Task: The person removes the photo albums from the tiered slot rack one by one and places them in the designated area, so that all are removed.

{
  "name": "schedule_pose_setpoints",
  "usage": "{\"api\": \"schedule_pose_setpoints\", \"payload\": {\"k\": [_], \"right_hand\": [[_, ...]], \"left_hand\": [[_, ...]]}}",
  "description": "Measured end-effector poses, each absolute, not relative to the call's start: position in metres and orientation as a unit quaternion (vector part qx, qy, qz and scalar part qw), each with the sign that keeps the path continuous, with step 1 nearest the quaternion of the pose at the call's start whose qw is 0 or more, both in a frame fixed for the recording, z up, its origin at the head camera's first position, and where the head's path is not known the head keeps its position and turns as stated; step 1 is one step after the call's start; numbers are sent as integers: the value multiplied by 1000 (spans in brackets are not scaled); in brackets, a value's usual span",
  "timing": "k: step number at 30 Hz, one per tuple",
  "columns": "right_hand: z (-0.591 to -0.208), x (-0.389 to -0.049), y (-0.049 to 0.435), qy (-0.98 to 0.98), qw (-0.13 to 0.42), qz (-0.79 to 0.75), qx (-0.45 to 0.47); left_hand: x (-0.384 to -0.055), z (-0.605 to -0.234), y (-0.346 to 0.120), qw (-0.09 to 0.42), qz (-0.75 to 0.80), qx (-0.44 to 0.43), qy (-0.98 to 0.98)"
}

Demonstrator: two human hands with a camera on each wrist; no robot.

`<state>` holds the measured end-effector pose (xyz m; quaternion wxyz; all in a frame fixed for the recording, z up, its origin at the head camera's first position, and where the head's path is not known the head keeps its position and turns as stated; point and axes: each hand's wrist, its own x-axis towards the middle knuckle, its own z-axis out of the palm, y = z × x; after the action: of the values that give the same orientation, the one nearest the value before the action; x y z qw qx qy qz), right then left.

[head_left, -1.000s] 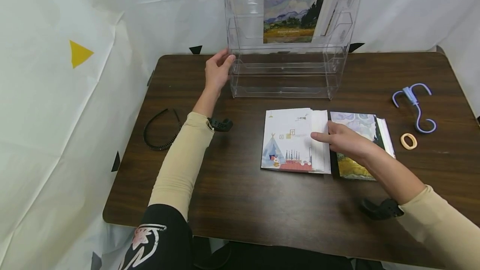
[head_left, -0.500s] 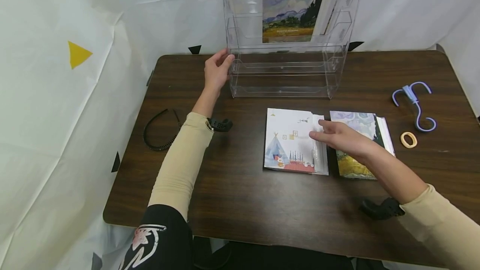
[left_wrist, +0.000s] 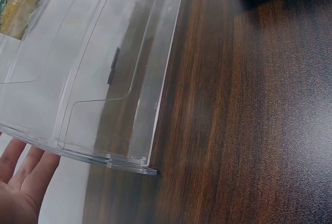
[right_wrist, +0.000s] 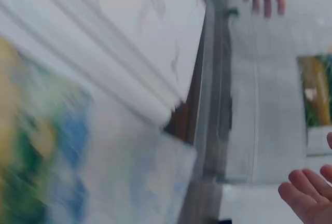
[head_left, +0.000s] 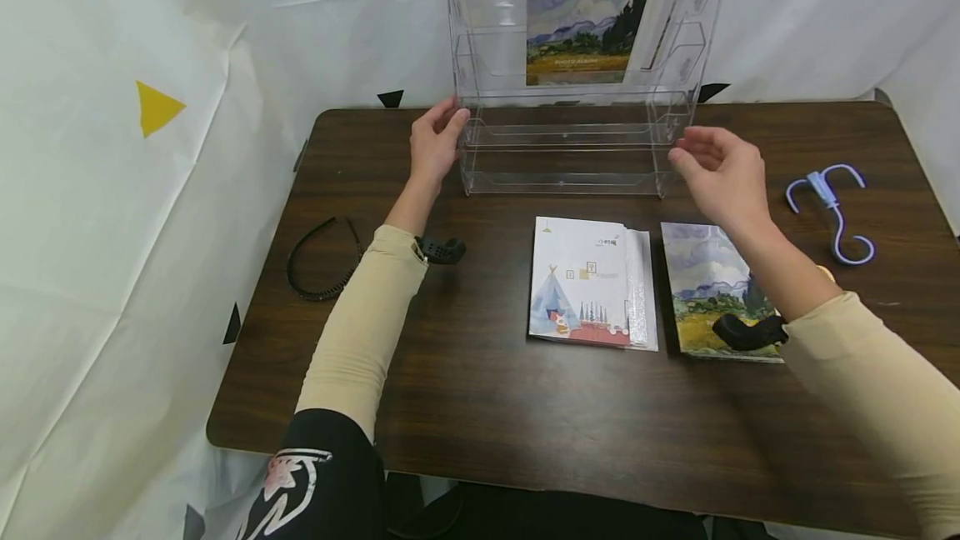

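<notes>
A clear acrylic rack with stepped tiers (head_left: pixel 562 183) stands at the back of the table. My left hand (head_left: pixel 435 144) rests its fingertips against the rack's left side; in the left wrist view, its fingers (left_wrist: pixel 39 175) lie flat along the outer edge. At the rack's right front corner is my right hand (head_left: pixel 723 173), fingers loosely bent and holding nothing. Below it lie two albums: a white one with a tent drawing (head_left: pixel 577 282) and a landscape-painted one (head_left: pixel 697 273), partly hidden by my right forearm. Another landscape photo album (head_left: pixel 585 15) stands upright in the rack.
To the right lies a blue double hook (head_left: pixel 828 198), with a wooden ring (head_left: pixel 826 272) mostly hidden behind my right forearm. A black coiled band (head_left: pixel 318 294) lies at the left. White cloth (head_left: pixel 360 32) hangs behind and beside the table (head_left: pixel 480 415).
My right hand has let go of the white album, after shifting its pages or cover slightly, and moved up to the rack's right side. My left hand has stayed at the rack.
</notes>
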<state>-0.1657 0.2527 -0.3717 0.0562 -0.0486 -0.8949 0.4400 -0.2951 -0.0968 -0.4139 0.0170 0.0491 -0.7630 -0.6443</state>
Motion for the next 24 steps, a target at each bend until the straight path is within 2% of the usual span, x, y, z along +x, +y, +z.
{"api": "schedule_pose_setpoints", "payload": {"k": [2, 5, 7, 14, 24], "right_hand": [[-371, -180, 255, -901, 84, 420, -67], [-370, -197, 259, -909, 86, 400, -81], [-369, -206, 263, -912, 71, 395, -84], [-370, -229, 269, -916, -32, 395, -63], [-373, -238, 268, -919, -55, 385, -71]], "left_hand": [[-295, -414, -98, 19, -643, 46, -764], [-295, -415, -98, 22, -642, 41, -765], [-295, -417, -97, 22, -642, 40, -766], [-296, -419, -97, 27, -642, 36, -766], [-296, -417, -96, 40, -638, 36, -768]]}}
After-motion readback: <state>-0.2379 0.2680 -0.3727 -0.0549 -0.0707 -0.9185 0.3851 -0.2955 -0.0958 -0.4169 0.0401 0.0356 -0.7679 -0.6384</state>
